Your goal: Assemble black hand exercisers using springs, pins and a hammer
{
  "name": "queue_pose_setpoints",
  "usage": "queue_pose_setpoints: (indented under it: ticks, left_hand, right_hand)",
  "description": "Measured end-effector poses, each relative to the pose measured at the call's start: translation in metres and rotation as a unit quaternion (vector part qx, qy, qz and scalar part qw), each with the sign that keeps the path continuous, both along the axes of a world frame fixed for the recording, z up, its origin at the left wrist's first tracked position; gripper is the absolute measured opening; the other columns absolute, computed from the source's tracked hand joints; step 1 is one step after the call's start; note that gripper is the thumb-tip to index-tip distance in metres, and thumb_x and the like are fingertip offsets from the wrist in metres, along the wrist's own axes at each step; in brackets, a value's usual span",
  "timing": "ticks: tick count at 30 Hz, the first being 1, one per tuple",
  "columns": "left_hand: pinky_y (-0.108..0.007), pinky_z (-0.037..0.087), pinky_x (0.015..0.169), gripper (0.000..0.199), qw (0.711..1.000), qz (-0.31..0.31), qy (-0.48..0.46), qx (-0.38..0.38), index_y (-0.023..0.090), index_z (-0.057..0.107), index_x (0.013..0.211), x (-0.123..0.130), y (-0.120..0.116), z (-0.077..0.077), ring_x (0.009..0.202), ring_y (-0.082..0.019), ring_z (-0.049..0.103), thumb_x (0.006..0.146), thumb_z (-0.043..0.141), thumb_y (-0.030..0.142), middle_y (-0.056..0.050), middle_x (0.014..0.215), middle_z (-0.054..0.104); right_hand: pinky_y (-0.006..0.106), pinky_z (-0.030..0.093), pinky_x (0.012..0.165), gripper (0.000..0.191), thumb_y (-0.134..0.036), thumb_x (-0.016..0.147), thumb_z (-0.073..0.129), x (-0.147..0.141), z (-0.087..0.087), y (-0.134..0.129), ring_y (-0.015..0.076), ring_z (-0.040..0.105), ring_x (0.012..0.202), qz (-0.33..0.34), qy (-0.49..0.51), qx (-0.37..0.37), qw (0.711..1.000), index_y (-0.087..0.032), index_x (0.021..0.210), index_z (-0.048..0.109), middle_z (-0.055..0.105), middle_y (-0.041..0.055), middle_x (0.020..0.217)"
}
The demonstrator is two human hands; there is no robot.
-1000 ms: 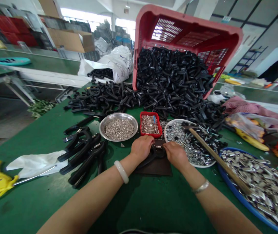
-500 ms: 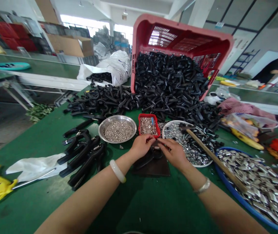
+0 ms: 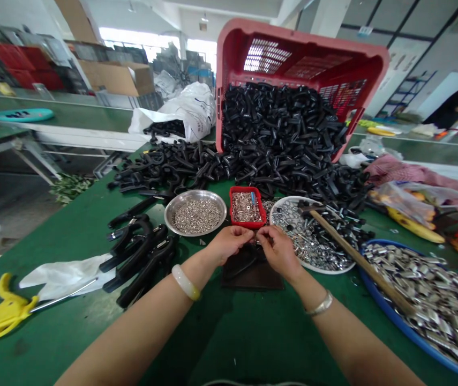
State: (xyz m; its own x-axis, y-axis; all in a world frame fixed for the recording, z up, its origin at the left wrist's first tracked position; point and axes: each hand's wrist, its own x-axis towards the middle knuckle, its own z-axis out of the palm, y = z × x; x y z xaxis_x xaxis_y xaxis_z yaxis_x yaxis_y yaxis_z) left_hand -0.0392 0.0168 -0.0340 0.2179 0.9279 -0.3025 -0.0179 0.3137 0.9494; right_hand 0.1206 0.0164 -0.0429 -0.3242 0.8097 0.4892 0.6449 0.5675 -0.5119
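Note:
My left hand [image 3: 229, 244] and my right hand [image 3: 279, 252] meet at the fingertips above a black plastic clamp [image 3: 245, 262], which lies on a dark brown pad [image 3: 253, 281]. The fingers hide the clamp's metal-fitted end, and both hands seem to grip it there. Just beyond them stands a small red tray of screws [image 3: 247, 207]. A steel bowl of small metal parts [image 3: 195, 206] sits left of that tray. To the right, a white plate [image 3: 293, 201] holds metal pieces and black parts.
A tipped red crate [image 3: 301, 45] spills a large heap of black plastic parts [image 3: 280, 128] across the green table. Several assembled clamps [image 3: 144, 262] lie left, and a wooden-handled hammer [image 3: 353, 254] rests on the plate's edge. A blue tray of metal clips [image 3: 421, 305] sits right. A co-worker [image 3: 453, 104] stands far right.
My hands have drawn closer together over the clamp, with the fingertips now meeting. The view has shifted slightly, and the crate and table items sit a little differently in the picture.

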Motion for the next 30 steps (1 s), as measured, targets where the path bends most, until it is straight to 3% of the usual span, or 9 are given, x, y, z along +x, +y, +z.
queue_pose_setpoints:
  ticks: [3,7,10,17,21,24,30]
  left_hand:
    - [-0.017,0.034,0.049,0.025,0.997,0.051,0.055,0.036,0.013,0.062,0.09,-0.005,0.002,0.001,0.06,-0.007,0.051,0.072,0.06,0.03,-0.004,0.081,0.065]
    - [-0.024,0.044,0.066,0.021,0.982,0.06,0.125,0.13,0.013,0.062,0.093,-0.012,0.007,-0.005,0.073,-0.013,0.059,0.077,0.052,0.023,-0.005,0.082,0.067]
    - [-0.026,0.044,0.072,0.02,0.954,0.059,0.213,0.2,0.015,0.063,0.088,-0.015,0.008,-0.01,0.076,-0.014,0.06,0.08,0.048,0.025,-0.003,0.077,0.068]
    - [-0.025,0.043,0.065,0.021,0.898,0.043,0.337,0.279,0.019,0.064,0.079,-0.019,0.002,-0.007,0.069,-0.014,0.058,0.079,0.051,0.034,-0.001,0.076,0.066]
    - [-0.024,0.043,0.07,0.016,0.883,0.021,0.373,0.283,0.021,0.066,0.084,-0.017,0.003,-0.009,0.077,-0.014,0.059,0.079,0.052,0.026,-0.001,0.084,0.067]
    - [-0.026,0.043,0.077,0.018,0.869,-0.005,0.405,0.283,0.022,0.066,0.089,-0.011,0.004,-0.011,0.084,-0.015,0.059,0.078,0.052,0.021,-0.001,0.092,0.066]
    - [-0.024,0.043,0.074,0.017,0.855,-0.054,0.425,0.291,0.025,0.064,0.091,0.002,0.005,-0.008,0.081,-0.014,0.059,0.078,0.053,0.026,0.002,0.089,0.066]
  right_hand:
    - [0.028,0.041,0.069,0.013,-0.019,0.083,0.044,-0.001,-0.011,-0.004,0.0173,0.053,0.075,-0.021,-0.116,-0.006,0.993,-0.016,0.079,0.056,0.058,0.0058,0.078]
    - [0.027,0.039,0.07,0.014,-0.019,0.084,0.044,-0.004,-0.019,-0.007,0.0181,0.052,0.078,-0.043,-0.215,0.011,0.976,-0.016,0.081,0.057,0.058,0.0068,0.079]
    - [0.026,0.037,0.069,0.015,-0.019,0.084,0.044,-0.005,-0.02,-0.008,0.0178,0.052,0.078,-0.054,-0.244,0.03,0.968,-0.015,0.082,0.058,0.058,0.0064,0.079]
    - [0.026,0.036,0.065,0.016,-0.016,0.083,0.042,-0.005,-0.015,-0.012,0.0187,0.05,0.078,-0.046,-0.327,0.08,0.941,-0.016,0.083,0.059,0.057,0.0069,0.079]
    - [0.027,0.037,0.064,0.017,-0.008,0.078,0.044,-0.007,-0.008,-0.014,0.0201,0.049,0.079,-0.023,-0.384,0.078,0.92,-0.015,0.082,0.06,0.057,0.0082,0.08]
    - [0.029,0.041,0.068,0.022,-0.006,0.076,0.044,-0.004,-0.006,-0.018,0.0216,0.049,0.085,0.003,-0.387,0.064,0.92,-0.013,0.089,0.06,0.058,0.0099,0.086]
    - [0.037,0.043,0.085,0.037,-0.011,0.08,0.042,0.017,-0.02,-0.033,0.0225,0.046,0.101,0.041,-0.261,0.058,0.963,-0.012,0.116,0.052,0.054,0.0132,0.108]
